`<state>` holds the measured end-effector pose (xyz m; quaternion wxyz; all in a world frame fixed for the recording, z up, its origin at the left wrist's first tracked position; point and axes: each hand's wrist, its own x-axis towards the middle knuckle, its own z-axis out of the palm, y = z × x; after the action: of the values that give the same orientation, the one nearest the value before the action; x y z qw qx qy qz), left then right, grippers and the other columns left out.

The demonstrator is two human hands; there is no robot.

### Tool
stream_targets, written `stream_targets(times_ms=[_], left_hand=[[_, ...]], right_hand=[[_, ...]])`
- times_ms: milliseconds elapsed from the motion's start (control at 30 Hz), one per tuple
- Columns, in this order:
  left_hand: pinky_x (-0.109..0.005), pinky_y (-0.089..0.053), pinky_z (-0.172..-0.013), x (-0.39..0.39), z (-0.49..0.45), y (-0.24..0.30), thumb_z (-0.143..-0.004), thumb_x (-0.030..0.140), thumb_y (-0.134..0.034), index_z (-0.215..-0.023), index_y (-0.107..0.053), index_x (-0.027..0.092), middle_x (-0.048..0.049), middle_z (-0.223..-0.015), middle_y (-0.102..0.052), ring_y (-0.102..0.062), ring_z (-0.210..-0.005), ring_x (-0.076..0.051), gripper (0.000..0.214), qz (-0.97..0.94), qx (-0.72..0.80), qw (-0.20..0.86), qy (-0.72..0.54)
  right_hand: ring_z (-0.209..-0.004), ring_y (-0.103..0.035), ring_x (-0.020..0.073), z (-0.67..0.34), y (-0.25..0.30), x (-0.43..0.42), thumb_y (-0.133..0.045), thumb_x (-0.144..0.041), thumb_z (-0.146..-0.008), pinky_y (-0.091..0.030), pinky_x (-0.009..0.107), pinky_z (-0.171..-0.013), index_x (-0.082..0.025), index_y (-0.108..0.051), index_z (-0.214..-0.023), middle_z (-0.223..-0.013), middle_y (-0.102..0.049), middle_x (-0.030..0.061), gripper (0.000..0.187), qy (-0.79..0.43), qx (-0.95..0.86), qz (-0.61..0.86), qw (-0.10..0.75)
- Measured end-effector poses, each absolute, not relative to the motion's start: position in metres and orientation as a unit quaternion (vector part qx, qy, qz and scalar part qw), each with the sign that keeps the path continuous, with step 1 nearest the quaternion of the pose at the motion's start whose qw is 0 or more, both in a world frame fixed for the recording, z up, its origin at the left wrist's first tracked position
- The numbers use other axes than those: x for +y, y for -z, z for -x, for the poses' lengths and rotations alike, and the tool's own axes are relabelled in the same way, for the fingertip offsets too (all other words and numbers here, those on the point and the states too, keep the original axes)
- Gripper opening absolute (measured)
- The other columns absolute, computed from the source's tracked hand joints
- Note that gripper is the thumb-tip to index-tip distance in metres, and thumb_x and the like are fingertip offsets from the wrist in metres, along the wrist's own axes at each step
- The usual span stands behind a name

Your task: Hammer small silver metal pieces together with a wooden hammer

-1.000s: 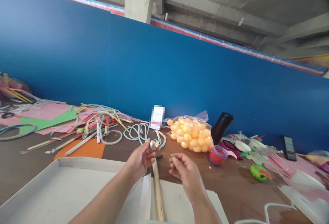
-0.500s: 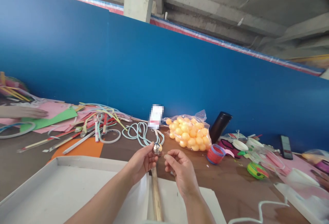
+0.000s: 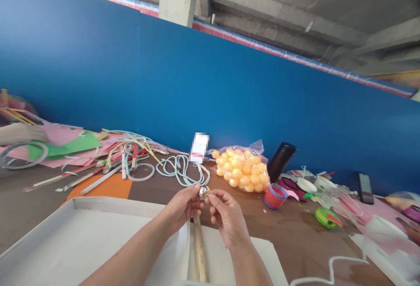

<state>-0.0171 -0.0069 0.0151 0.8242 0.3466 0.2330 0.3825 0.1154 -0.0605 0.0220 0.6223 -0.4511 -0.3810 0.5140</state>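
Note:
A small shiny silver ball [image 3: 202, 192] is pinched between the thumb and fingers of my left hand [image 3: 183, 208], above the table. The thumb and forefinger of my right hand [image 3: 228, 216] close together at the ball's right side. A yellowish bit shows at those fingertips, too small to name. Below both hands a wooden stick [image 3: 199, 251] lies lengthwise, beside the white shallow box [image 3: 108, 229] and on a white sheet [image 3: 262, 255].
Behind my hands lie a coiled pale blue cord [image 3: 179, 170] and a bag of orange balls [image 3: 241, 170]. A black bottle [image 3: 282, 161], red tape roll [image 3: 274, 196], green tape measure [image 3: 328, 218] and phone [image 3: 365, 187] are rightward. Another person's hand [image 3: 21, 134] is at far left.
My right hand has moved left so its fingertips meet the silver ball, which has shifted slightly right and down. The other person's hand has drawn left and the pale ring near it has shifted.

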Motion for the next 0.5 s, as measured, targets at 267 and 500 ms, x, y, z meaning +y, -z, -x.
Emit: stream_targets(times_ms=[267,500], left_hand=[[-0.016,-0.048,-0.049,-0.0072,0.0166,-0.0141,-0.079,0.035,-0.059,-0.084,-0.059,0.012,-0.0056,-0.073,-0.064,-0.059,-0.057,-0.008,0.023,-0.359,0.230,0.816,-0.389],[-0.017,-0.051,-0.053,-0.0075,0.0163,-0.0140,-0.078,0.033,-0.060,-0.079,-0.059,0.012,-0.0066,-0.072,-0.064,-0.059,-0.056,-0.008,0.021,-0.356,0.232,0.818,-0.389]], right_hand=[[-0.048,-0.045,0.0048,-0.1180,-0.0203,-0.0597,-0.072,-0.031,-0.070,-0.037,0.013,-0.039,-0.015,-0.066,-0.082,-0.071,-0.063,0.0012,0.020,-0.519,-0.367,0.451,0.627],[-0.047,-0.043,0.0036,-0.1181,-0.0216,-0.0609,-0.072,-0.030,-0.071,-0.037,0.014,-0.040,-0.015,-0.066,-0.080,-0.069,-0.063,0.0011,0.019,-0.532,-0.372,0.440,0.621]])
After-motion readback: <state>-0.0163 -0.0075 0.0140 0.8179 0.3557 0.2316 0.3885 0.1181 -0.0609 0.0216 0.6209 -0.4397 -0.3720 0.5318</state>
